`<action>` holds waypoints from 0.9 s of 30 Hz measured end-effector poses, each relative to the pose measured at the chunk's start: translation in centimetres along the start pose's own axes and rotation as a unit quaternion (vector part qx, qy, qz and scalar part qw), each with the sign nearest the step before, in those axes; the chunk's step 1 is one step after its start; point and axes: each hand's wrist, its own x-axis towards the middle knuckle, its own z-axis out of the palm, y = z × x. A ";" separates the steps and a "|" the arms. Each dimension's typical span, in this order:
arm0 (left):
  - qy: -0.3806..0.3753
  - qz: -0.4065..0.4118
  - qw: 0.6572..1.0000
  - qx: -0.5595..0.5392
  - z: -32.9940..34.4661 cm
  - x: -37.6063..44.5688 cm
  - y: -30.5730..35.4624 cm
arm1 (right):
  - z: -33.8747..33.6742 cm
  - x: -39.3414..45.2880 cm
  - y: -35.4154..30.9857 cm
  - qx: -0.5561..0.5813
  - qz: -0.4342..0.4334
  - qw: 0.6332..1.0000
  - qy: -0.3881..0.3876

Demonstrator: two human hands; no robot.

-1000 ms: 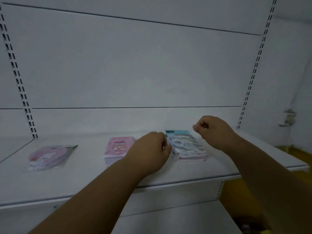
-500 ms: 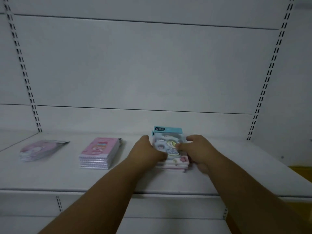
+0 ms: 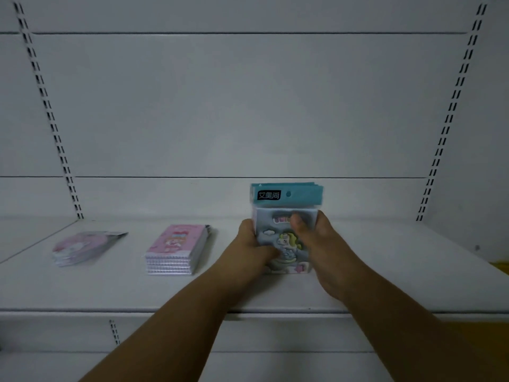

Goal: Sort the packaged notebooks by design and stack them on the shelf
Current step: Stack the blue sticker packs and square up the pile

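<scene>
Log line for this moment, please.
step: squaring stack | both hands grip unicorn notebook stack | left hand, right hand | pink stack beside it on shelf

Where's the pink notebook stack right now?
The pink notebook stack lies on the shelf, left of centre in the head view, between the round pink packets and the left hand.

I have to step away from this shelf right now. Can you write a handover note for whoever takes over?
Left hand and right hand both grip the unicorn notebook stack, tilted up on the shelf.
Pink notebook stack lies flat left of it; round pink packets lie further left.
Done: three designs separated.
Left: lay the unicorn stack flat and square it.
</scene>
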 end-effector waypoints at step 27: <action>0.024 0.043 0.921 0.386 -2.4 -0.5 -0.4 | -3.3 -0.7 0.0 -0.294 -0.036 0.954 -0.050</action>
